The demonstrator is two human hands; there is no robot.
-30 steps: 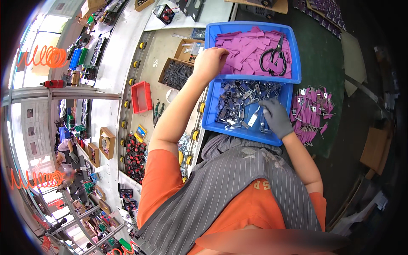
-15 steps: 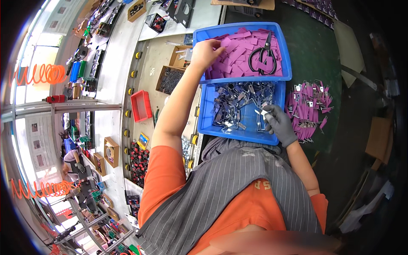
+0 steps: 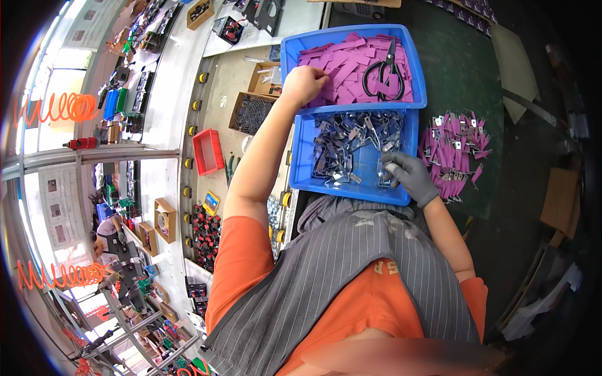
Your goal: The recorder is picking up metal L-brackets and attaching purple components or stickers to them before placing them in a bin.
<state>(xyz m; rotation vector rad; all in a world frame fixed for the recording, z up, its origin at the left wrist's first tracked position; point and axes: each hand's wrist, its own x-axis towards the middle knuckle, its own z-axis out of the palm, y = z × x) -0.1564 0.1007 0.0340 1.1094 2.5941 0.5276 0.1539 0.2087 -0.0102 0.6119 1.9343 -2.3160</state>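
Note:
My bare left hand (image 3: 304, 85) is at the left side of the upper blue bin (image 3: 419, 70), its fingers closed together at the purple strips (image 3: 351, 62). What lies between the fingertips is hidden. Black-handled scissors (image 3: 391, 80) rest on the strips. Over the right side of the lower blue bin (image 3: 302, 164), my gray-gloved right hand (image 3: 409, 178) pinches a small bent metal bracket (image 3: 382, 175), partly covered by the fingers. Many loose metal brackets (image 3: 348, 138) fill this bin. To its right lies a pile of brackets with purple strips on them (image 3: 453, 150).
Left of my arm, an open red tray (image 3: 207, 152), a cardboard box of coiled black parts (image 3: 254, 114) and red-black parts (image 3: 205, 233) sit on the line with yellow rollers (image 3: 189, 163). A co-worker (image 3: 109, 233) is at the far left bench. Cardboard (image 3: 560, 200) stands at right.
The bins appear slightly higher in view. My left hand has come down over the strips and its fingers have closed further. My right hand's fingers have curled in around the bracket.

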